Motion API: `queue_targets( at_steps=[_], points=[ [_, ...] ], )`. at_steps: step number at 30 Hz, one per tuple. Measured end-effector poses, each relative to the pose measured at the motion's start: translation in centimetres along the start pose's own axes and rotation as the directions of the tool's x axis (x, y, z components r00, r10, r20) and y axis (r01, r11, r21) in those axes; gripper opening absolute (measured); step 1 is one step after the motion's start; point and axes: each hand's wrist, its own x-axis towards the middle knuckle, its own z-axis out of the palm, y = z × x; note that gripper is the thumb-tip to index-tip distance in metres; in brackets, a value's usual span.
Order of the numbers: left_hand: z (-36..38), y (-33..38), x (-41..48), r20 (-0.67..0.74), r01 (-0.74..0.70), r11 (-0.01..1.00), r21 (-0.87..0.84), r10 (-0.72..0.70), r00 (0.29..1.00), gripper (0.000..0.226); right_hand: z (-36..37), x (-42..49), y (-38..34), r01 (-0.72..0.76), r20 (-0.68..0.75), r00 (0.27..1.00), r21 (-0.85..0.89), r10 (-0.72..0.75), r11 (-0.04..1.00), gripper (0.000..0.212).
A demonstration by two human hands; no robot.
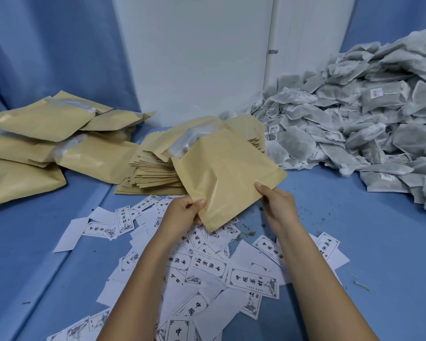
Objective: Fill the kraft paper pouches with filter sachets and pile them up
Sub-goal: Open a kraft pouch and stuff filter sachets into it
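Note:
A kraft paper pouch (228, 173) is held tilted above the blue surface, its mouth pointing up and left, with grey filter sachets (182, 143) showing in the opening. My left hand (185, 212) pinches its lower left edge. My right hand (276, 203) grips its lower right edge. Behind it lies a stack of flat empty pouches (153, 173). Filled pouches (42, 141) are piled at the left. A big heap of loose filter sachets (369, 124) fills the right.
Several white printed labels (207, 267) lie scattered on the blue cloth (354, 230) under my forearms. Green crumbs (250, 233) dot the cloth near the pouch. A white panel (194, 57) and blue curtain (47, 45) close off the back.

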Motion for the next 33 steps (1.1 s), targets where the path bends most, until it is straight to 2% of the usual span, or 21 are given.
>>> queue_targets(
  at_steps=[5,8,14,17,20,23,25,27,28,33],
  points=[
    [-0.1,-0.3,0.2,-0.008,0.008,0.998,0.070,-0.008,1.000,0.030,-0.3,0.3,0.1,-0.032,-0.036,0.999,0.047,0.033,0.998,0.005],
    [-0.5,-0.6,0.4,-0.030,0.037,0.998,0.059,-0.035,0.999,0.029,-0.4,0.3,0.0,0.003,-0.039,0.999,0.081,0.000,0.997,0.004],
    [-0.2,-0.4,0.7,-0.171,0.056,0.998,0.032,-0.049,0.984,0.023,-0.5,0.5,-0.2,0.034,-0.059,0.998,0.112,-0.028,0.993,0.005],
    [-0.4,-0.7,0.8,-0.180,0.104,0.994,-0.019,-0.106,0.978,0.020,-0.6,0.8,-0.3,0.024,-0.058,0.998,0.104,-0.018,0.994,0.006],
    [-0.4,-1.1,0.9,-0.264,0.105,0.994,-0.027,-0.108,0.958,0.020,-0.5,1.2,0.2,-0.031,-0.012,0.999,0.112,0.032,0.993,0.006],
    [-0.6,-1.0,0.8,-0.306,0.093,0.983,-0.158,-0.139,0.942,0.019,-0.8,1.7,0.0,-0.004,0.047,0.999,0.122,-0.002,0.993,0.008],
    [-0.5,-0.9,0.5,-0.221,0.125,0.952,-0.279,-0.191,0.956,0.024,-1.3,2.0,-0.3,0.043,0.067,0.997,0.047,-0.046,0.998,0.006],
    [-0.2,-0.8,0.3,-0.133,0.123,0.955,-0.272,-0.164,0.978,0.052,-1.4,2.0,-0.5,0.054,0.056,0.997,-0.047,-0.051,0.997,0.015],
    [-0.1,-0.8,0.3,-0.133,0.109,0.963,-0.247,-0.145,0.980,0.063,-1.4,2.0,-0.5,0.057,0.050,0.997,-0.096,-0.052,0.994,0.019],
    [-0.9,-0.4,0.6,-0.149,0.036,0.983,-0.178,-0.063,0.987,0.068,-1.1,0.9,-0.7,0.113,0.139,0.988,-0.402,-0.061,0.909,0.028]
  ],
)
